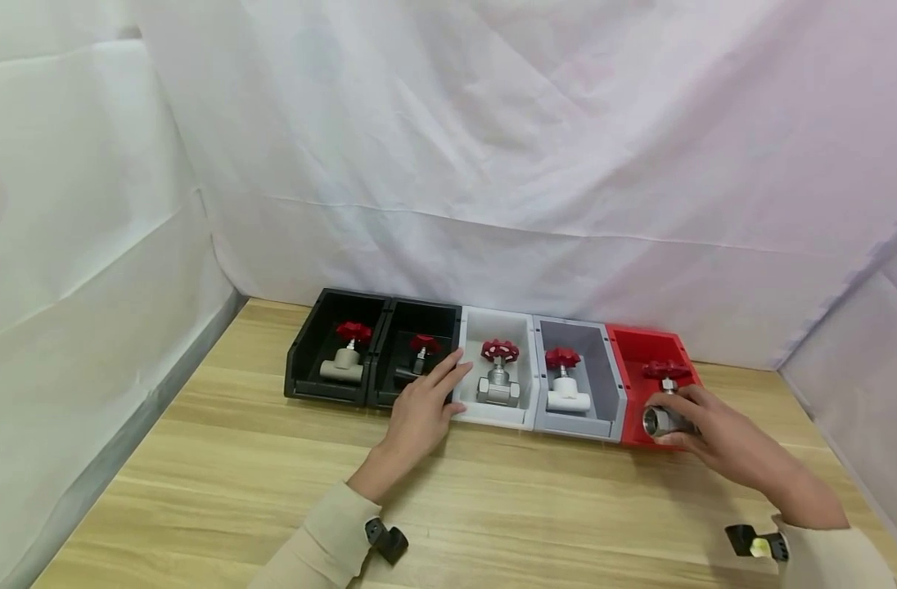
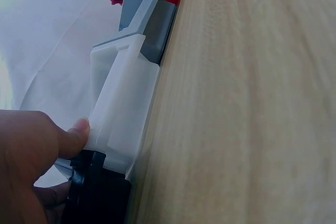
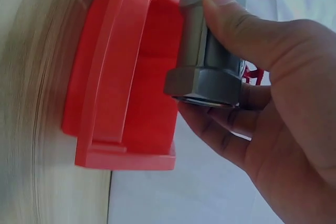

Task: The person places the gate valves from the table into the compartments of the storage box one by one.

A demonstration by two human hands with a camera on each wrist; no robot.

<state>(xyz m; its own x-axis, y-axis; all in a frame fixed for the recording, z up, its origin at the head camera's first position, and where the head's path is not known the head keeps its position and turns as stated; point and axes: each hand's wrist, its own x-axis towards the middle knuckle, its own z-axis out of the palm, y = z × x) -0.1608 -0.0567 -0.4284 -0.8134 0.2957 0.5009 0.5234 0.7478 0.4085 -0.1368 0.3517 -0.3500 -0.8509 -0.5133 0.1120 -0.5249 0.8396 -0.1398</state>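
My right hand grips a metal gate valve by its hexagonal-ended body, thumb on one side and fingers on the other. This valve is above the red bin, its red handwheel pointing toward the bin's back. Farther left, my left hand rests at the front of the bins, fingers extended over the boundary between a black bin and the white bin. Its thumb touches the white bin's front lip. Part of the valve in that black bin is hidden behind this hand.
Several bins stand side by side against a white cloth backdrop. A beige valve lies in the leftmost black bin, a metal valve in the white one, and a white valve in the grey bin. Wooden tabletop extends in front.
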